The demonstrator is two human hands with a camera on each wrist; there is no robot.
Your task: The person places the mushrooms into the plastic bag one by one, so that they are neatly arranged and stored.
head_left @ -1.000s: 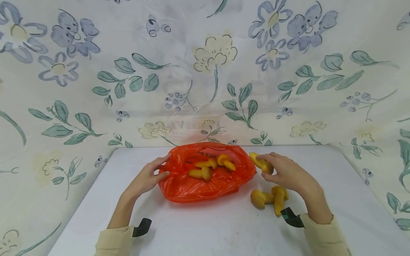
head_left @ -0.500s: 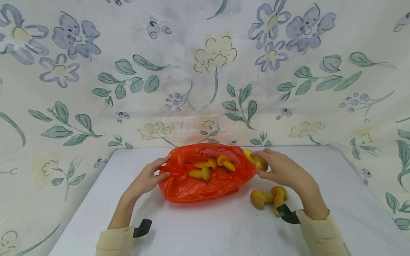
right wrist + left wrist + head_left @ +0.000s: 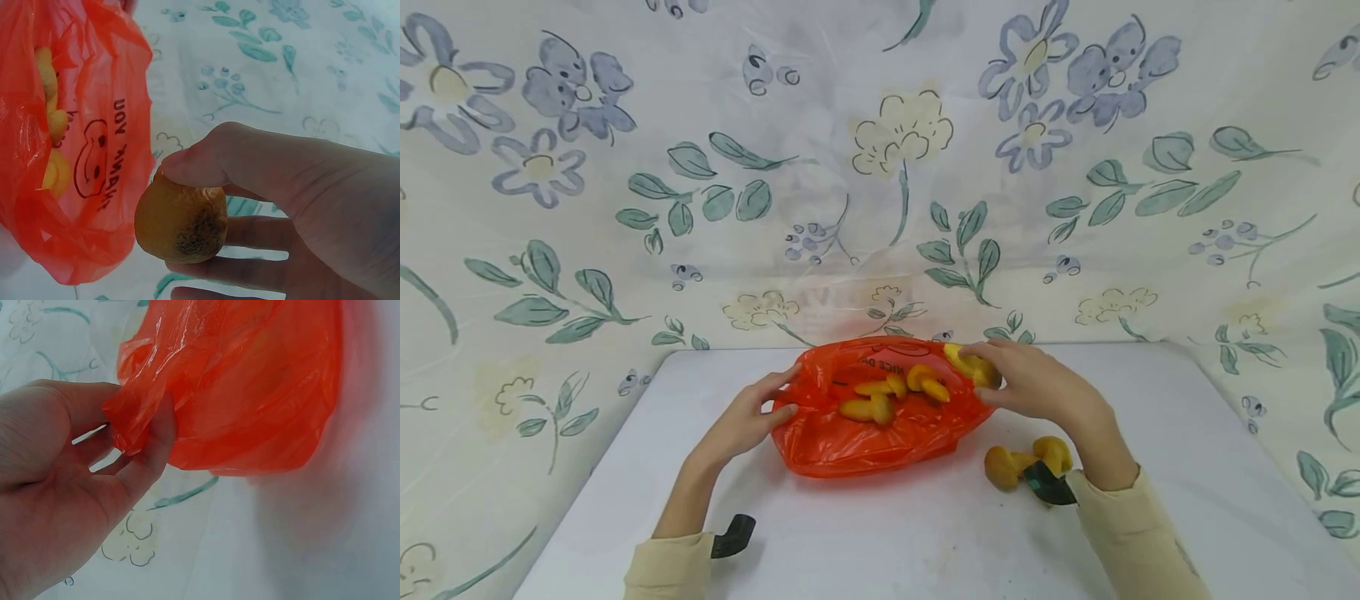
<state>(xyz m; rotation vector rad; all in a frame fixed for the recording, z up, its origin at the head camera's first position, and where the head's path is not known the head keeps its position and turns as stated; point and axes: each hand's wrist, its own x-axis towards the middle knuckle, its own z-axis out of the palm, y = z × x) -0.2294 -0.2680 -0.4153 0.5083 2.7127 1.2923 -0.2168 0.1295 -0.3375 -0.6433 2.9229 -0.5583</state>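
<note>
An orange-red plastic bag (image 3: 880, 454) lies with its mouth spread wide toward me, and several yellow-brown mushrooms (image 3: 868, 408) rest inside. My left hand (image 3: 752, 417) pinches the bag's left edge; in the left wrist view the bunched plastic (image 3: 134, 419) sits between thumb and fingers. At the bag's right edge, my right hand (image 3: 1037, 379) grips another mushroom (image 3: 181, 219) between thumb and fingers. Its rounded brown cap with a dark patch faces the right wrist camera, and its yellow end overlaps the bag's rim in the head view.
Two more mushrooms (image 3: 1002, 468) lie on the white table (image 3: 850, 542) right of the bag, partly covered by the black wrist camera mount (image 3: 1048, 483). A floral cloth (image 3: 820, 167) hangs behind the table and along its sides.
My right hand has moved left with its mushroom, from beside the bag to over its right edge. The left hand keeps its hold on the bag.
</note>
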